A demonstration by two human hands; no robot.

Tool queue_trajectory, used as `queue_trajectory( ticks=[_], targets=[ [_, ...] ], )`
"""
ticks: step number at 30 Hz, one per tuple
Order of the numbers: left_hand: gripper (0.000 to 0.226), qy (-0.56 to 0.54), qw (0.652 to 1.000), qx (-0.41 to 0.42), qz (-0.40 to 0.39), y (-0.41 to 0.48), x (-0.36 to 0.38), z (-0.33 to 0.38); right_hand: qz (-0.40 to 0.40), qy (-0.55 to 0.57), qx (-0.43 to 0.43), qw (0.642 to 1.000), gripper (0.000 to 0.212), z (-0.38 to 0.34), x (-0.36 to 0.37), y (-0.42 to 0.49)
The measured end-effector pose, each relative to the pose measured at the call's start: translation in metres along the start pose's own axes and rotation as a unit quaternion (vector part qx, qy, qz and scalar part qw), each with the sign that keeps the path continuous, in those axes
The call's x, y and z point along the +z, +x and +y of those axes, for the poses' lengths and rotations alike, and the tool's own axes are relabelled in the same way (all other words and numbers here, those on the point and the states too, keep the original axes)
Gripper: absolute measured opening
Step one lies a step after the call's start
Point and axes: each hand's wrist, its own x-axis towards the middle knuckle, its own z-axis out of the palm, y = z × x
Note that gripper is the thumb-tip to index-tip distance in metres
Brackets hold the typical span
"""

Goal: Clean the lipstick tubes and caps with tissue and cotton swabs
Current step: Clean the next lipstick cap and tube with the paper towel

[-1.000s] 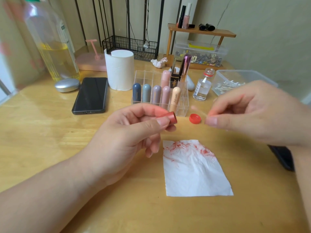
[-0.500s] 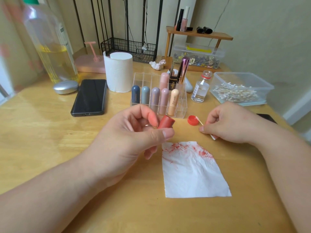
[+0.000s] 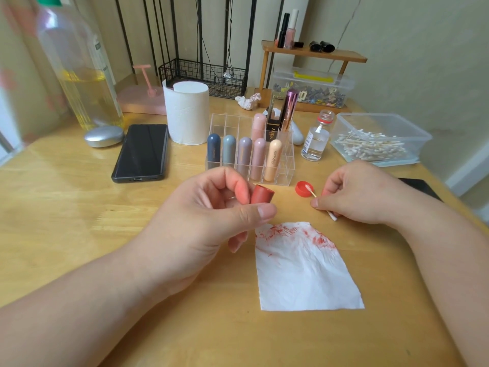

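The right hand (image 3: pixel 365 194) has dropped to the wooden table (image 3: pixel 79 207), thumb and forefinger pinching a cotton swab (image 3: pixel 312 193) whose tip now sits in the red bottle cap (image 3: pixel 299 191). The left hand (image 3: pixel 209 226) grips the red lipstick cap (image 3: pixel 262 195) between thumb and curled fingers, just behind the lipstick-stained tissue (image 3: pixel 304 274).

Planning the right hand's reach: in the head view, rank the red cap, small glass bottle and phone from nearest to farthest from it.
1. Red cap, just left of the right hand.
2. Small glass bottle, behind the hand.
3. Phone, far left.
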Motion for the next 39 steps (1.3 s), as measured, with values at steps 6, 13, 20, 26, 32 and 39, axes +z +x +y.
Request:
queue_trajectory(
  ticks=[6,13,20,26,32,39],
  targets=[
    [0.025,-0.006,0.999,0.012,0.041,0.001,0.000,0.003,0.088,0.045,-0.049,0.994,0.030,-0.004,-0.004,-0.005],
    [0.027,-0.005,0.998,0.028,0.054,0.002,-0.001,0.002,-0.089,0.099,-0.227,0.965,0.032,-0.029,0.008,-0.040],
    [0.039,0.015,0.999,0.020,0.022,0.003,-0.004,-0.001,-0.159,-0.051,-0.231,0.958,0.026,-0.034,0.014,-0.045],
    [0.026,0.144,0.987,0.066,-0.026,-0.002,-0.001,0.003,-0.206,0.266,-0.257,0.906,0.013,-0.029,-0.004,-0.046],
    [0.028,0.158,0.981,0.083,-0.078,-0.004,0.003,0.003,-0.242,0.410,-0.271,0.837,0.017,-0.021,-0.011,-0.046],
    [0.023,0.082,0.992,0.088,-0.041,-0.004,0.004,0.008,-0.278,0.669,-0.158,0.671,0.036,-0.035,-0.006,-0.043]
  ],
)
